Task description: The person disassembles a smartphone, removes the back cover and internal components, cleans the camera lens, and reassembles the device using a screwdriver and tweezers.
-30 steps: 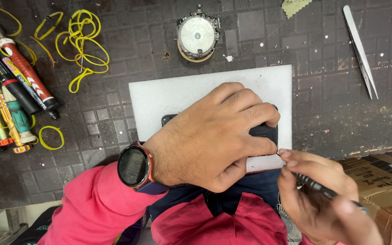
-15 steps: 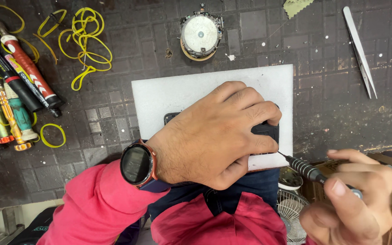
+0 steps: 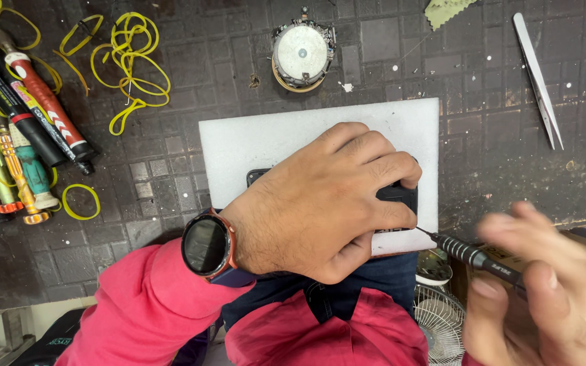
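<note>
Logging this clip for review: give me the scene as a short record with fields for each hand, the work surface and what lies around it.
left hand: left hand lies flat on a black phone, covering most of it
right hand: right hand, blurred, holds a screwdriver with its tip at the phone's lower right edge
surface: phone rests on a white pad on a dark gridded mat
wrist: watch on the left wrist, pink sleeve
around: round motor above the pad, tweezers at right, yellow bands and pens at left
</note>
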